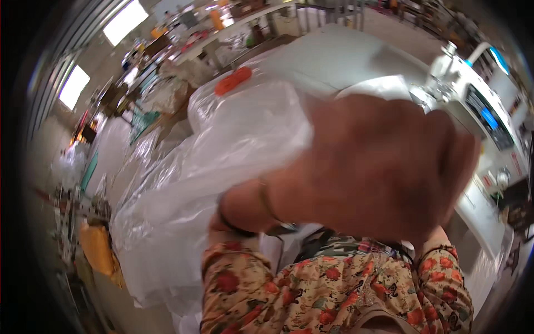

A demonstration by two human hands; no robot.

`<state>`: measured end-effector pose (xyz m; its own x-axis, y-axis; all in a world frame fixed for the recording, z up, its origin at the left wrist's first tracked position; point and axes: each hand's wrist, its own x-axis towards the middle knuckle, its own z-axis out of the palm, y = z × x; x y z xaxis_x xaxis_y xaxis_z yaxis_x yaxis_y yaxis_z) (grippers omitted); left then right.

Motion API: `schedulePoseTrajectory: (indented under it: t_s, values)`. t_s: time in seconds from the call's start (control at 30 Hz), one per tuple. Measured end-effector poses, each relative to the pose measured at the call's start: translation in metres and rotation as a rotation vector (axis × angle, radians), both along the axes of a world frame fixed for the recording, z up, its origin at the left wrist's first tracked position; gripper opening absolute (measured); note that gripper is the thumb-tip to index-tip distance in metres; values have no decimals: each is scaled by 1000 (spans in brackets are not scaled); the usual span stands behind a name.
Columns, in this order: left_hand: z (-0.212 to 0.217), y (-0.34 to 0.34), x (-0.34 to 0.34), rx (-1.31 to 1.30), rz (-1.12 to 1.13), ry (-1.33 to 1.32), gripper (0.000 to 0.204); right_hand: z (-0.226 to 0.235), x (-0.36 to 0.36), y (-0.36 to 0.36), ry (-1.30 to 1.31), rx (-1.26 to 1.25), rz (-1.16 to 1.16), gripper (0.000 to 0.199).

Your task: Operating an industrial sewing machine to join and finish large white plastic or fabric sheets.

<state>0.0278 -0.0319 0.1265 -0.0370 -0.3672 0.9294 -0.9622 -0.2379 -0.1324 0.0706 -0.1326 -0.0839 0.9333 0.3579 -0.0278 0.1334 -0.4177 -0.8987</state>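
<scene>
My left hand (pixel 384 167), blurred and very close to the view, is raised with its back showing and its fingers curled inward. Whatever lies within those fingers is hidden. Behind it, my right wrist (pixel 436 238) rises from a floral sleeve; the right hand is mostly covered, so its fingers cannot be made out. Beyond the left forearm, a large heap of translucent white plastic sheeting (pixel 183 200) drapes over the table's left side. An orange-red object (pixel 233 81) rests on the sheeting. To the right stands a white sewing machine (pixel 445 72), partly hidden behind the left hand.
The pale worktable (pixel 322 55) stretches away behind the sheeting. A lit lamp (pixel 499 60) and a control panel (pixel 489 118) are at the sewing machine. A yellow-orange cloth or bag (pixel 100 250) hangs at the left. Cluttered benches (pixel 222 39) stand farther back.
</scene>
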Motion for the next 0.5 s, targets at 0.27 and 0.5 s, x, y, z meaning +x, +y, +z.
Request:
schedulePoseTrajectory:
  t_s: [0.27,0.5]
  values:
    - [148,53,146,-75,554,56,41,123,-168,-126,-197,368,612,21]
    - [-1,76,282,118,403,585,45,83,-157,-258,-94,693,-1017,14]
